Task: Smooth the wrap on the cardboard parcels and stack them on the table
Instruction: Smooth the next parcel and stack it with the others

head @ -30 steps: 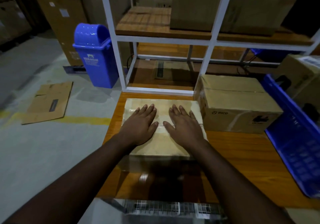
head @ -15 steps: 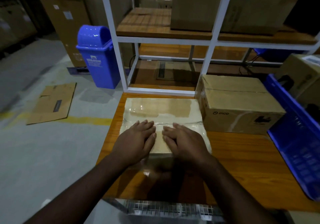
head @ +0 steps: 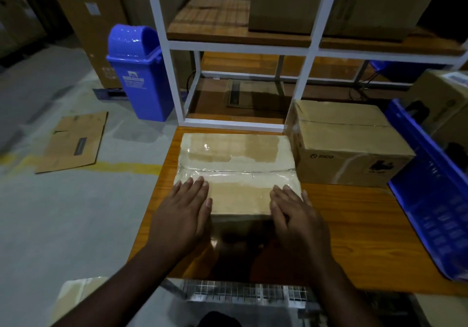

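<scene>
Now that both palms have slid from the middle of the flat cardboard parcel wrapped in clear plastic film (head: pixel 236 172) out to its near corners, the film between them lies flatter, so this smoothing pass looks close to finished. The left hand (head: pixel 181 215) is spread flat, fingers extended, over the near-left corner at lower centre of the frame; the right hand (head: pixel 295 216) lies equally flat over the near-right corner. Neither grips anything; they only press. A second ago they sat side by side further up the parcel's top, then drew back towards the near edge, and now they have parted sideways. The parcel rests on the orange-brown wooden table (head: pixel 359 215), just beside a taller brown cardboard box with a printed logo (head: pixel 352 144) at centre right. Stacking, I'd judge, has not yet begun.
</scene>
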Action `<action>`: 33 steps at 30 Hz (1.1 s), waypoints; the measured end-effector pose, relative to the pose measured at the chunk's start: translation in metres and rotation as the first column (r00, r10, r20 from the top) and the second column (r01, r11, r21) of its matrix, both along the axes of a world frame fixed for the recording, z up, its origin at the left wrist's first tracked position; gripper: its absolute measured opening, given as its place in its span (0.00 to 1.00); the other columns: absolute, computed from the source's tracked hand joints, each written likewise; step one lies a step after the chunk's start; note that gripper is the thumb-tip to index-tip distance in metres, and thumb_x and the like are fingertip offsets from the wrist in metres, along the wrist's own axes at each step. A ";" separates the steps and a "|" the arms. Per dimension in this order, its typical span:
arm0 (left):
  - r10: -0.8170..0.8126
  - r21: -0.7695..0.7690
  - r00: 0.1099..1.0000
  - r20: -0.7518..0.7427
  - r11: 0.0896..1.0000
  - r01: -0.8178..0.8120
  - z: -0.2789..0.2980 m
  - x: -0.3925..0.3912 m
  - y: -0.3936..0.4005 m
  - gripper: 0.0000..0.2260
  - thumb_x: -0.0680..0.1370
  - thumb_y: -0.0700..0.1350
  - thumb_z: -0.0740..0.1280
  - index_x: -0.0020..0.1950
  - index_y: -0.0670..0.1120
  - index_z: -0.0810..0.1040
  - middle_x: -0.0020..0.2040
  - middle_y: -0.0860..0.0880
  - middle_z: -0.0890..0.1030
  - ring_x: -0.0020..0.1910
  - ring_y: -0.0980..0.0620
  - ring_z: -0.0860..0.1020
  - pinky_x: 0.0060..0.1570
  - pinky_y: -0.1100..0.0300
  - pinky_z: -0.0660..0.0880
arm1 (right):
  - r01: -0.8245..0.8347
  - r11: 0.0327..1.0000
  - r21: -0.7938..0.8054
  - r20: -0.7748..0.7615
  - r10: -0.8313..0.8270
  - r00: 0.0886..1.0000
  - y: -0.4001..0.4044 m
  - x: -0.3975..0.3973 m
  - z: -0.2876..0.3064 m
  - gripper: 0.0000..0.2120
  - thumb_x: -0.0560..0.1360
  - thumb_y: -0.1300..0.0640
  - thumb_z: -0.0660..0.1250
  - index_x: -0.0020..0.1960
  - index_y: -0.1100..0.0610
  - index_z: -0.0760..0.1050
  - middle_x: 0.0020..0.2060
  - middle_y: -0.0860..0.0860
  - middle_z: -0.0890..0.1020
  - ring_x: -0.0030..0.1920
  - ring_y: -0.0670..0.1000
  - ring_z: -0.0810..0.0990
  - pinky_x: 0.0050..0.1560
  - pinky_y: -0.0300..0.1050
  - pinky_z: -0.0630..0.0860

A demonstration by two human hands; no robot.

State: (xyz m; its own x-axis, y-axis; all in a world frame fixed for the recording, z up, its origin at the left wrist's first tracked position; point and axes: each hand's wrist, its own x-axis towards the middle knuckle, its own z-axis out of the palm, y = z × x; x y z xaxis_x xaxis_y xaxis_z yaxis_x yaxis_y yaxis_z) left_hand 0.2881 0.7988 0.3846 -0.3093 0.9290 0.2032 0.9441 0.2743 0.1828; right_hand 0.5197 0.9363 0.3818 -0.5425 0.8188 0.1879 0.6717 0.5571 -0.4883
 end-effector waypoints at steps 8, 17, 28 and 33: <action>0.043 -0.018 0.996 -0.081 0.999 -0.045 0.026 -0.009 0.024 0.15 0.79 0.55 0.61 0.43 0.53 0.85 0.41 0.52 0.85 0.40 0.51 0.83 0.34 0.63 0.74 | 0.039 0.995 0.094 0.228 -0.059 0.972 0.011 -0.017 0.028 0.15 0.82 0.45 0.63 0.60 0.47 0.85 0.56 0.47 0.87 0.60 0.55 0.82 0.62 0.51 0.77; 0.221 0.089 0.961 0.165 0.967 -0.237 0.003 -0.052 0.073 0.18 0.80 0.57 0.61 0.60 0.45 0.76 0.70 0.45 0.75 0.56 0.42 0.80 0.45 0.53 0.75 | 0.207 0.853 -0.478 -0.235 -0.352 0.906 0.065 -0.026 0.012 0.28 0.77 0.49 0.75 0.75 0.47 0.73 0.66 0.46 0.80 0.63 0.53 0.80 0.57 0.49 0.79; 0.114 0.419 0.756 0.645 0.775 -0.474 0.027 -0.075 0.058 0.22 0.79 0.63 0.66 0.70 0.58 0.71 0.55 0.58 0.81 0.51 0.55 0.81 0.48 0.54 0.78 | -0.027 0.895 -0.446 -0.658 -0.307 0.687 0.010 -0.033 0.017 0.23 0.80 0.51 0.73 0.74 0.46 0.74 0.59 0.42 0.84 0.57 0.46 0.84 0.51 0.48 0.85; -0.093 0.512 0.572 0.815 0.578 -0.635 0.070 -0.087 0.068 0.36 0.71 0.77 0.64 0.65 0.51 0.70 0.54 0.57 0.77 0.51 0.62 0.79 0.45 0.61 0.76 | -0.029 0.904 -0.427 -0.831 -0.380 0.407 -0.007 -0.045 0.029 0.13 0.80 0.42 0.64 0.62 0.42 0.77 0.66 0.49 0.80 0.62 0.49 0.82 0.55 0.56 0.83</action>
